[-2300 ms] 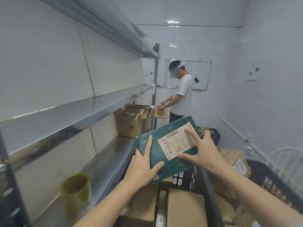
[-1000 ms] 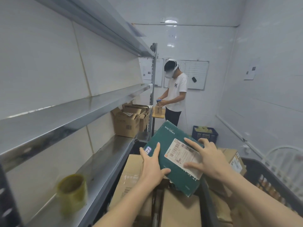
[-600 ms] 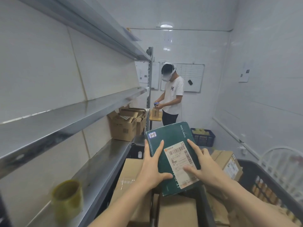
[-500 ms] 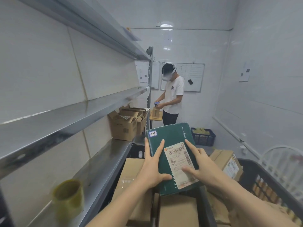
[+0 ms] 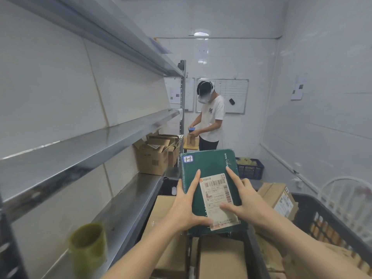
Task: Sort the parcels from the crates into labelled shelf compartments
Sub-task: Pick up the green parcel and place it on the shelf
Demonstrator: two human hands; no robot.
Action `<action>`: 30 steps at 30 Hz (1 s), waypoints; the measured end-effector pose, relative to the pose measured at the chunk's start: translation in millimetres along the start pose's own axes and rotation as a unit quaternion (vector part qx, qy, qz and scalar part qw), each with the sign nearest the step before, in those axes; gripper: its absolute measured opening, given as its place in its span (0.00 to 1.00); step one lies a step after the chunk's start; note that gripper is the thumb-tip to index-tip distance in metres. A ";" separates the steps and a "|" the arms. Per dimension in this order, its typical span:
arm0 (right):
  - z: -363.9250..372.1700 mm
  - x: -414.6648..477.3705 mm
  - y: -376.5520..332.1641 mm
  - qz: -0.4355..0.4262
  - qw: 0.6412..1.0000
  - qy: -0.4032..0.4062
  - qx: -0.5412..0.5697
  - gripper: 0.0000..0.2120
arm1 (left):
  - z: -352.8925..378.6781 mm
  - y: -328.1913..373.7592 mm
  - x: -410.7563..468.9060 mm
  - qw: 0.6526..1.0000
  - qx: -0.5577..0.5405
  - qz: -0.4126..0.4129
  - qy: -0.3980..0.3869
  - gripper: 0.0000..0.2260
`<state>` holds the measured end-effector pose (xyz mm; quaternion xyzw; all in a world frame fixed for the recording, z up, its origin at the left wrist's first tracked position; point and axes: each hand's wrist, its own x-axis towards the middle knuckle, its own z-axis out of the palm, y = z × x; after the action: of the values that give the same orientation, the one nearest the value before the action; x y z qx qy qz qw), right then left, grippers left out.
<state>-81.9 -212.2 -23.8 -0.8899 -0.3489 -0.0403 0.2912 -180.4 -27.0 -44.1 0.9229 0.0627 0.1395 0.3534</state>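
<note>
Holding one green parcel (image 5: 209, 170) up between both hands, we stand in a narrow white-tiled room beside three long steel shelves (image 5: 112, 137), their brushed metal dull and streaked. Our left hand (image 5: 185, 208) grasps the parcel's left edge, forefinger stretched flat up its face and thumb clamped across the lower corner. Our right hand (image 5: 248, 207) grasps the right edge the same way, forefinger pointing up and thumb pressed on the label. The parcel is a flat rectangle with rounded corners and a matt, dark green skin. We hold it nearly upright in the air above the brown cardboard boxes (image 5: 221, 256) packed in a dark plastic crate (image 5: 255, 254) below, just off the lower shelf's front lip. It bears two stickers: one tall white shipping label (image 5: 216, 196) with barcodes, and one small white square sticker (image 5: 188, 159) marked H at its top left corner. A second dark crate (image 5: 322, 218), slotted along its wall, sits to the right with more cardboard boxes, and one blue crate (image 5: 249, 169) stands on the floor farther back. One roll of yellowish tape (image 5: 88, 244) sits blurred on the lower shelf near us, and at least two open cardboard cartons (image 5: 153, 158) stand at that shelf's far end. One other person (image 5: 211, 117) in a white T-shirt works at the back wall, before one gridded whiteboard (image 5: 235, 93).
</note>
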 end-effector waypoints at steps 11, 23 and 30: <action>-5.9 -12.6 -20.6 -0.008 0.999 0.038 0.030 0.46 | -24.5 0.5 -2.7 0.999 -0.013 0.024 0.047 0.60; -0.3 -27.6 -55.0 -0.017 1.000 0.010 0.011 0.43 | -52.6 -15.7 -26.2 0.998 0.005 0.035 0.045 0.59; 10.4 -39.8 -71.9 -0.015 1.000 -0.011 0.000 0.48 | -60.1 -24.6 -44.7 0.999 0.011 0.033 0.034 0.57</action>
<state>-159.6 -188.1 -8.2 -0.8849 -0.3659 -0.0347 0.2862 -241.6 19.8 -27.4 0.9231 0.0460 0.1815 0.3360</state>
